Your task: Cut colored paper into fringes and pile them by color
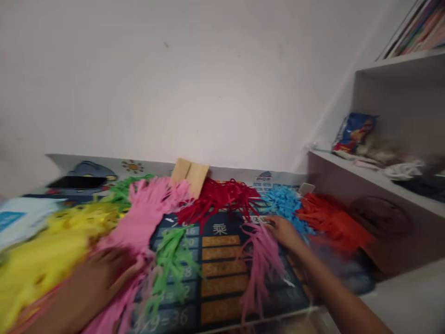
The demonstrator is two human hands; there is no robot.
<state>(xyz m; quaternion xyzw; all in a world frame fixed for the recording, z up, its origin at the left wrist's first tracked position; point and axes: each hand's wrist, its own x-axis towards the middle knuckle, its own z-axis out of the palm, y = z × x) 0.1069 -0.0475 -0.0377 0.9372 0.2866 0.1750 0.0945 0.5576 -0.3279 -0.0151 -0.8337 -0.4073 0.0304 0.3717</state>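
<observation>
Blurred by motion, my left hand (114, 269) lies over pink fringed paper (139, 227) at the lower left. Its thumb is apart from the fingers, whose tips are hard to make out. My right hand (281, 229) is at the top end of a pinkish-purple paper tassel (262, 264), fingers closed on it, its strips hanging toward me. Between the hands lies a green tassel (174, 260). Yellow fringed paper (52, 250) spreads beside my left hand. Beyond are dark red strips (225, 197), blue strips (283, 202) and red-orange fringed paper (333, 222).
A dark mat with printed sums (220, 273) covers the table against a white wall (208, 83). A brown card piece (194, 178) stands at the back. A black phone-like slab (78, 182) and a pale packet (24, 220) are left. White shelves (382, 169) border the right.
</observation>
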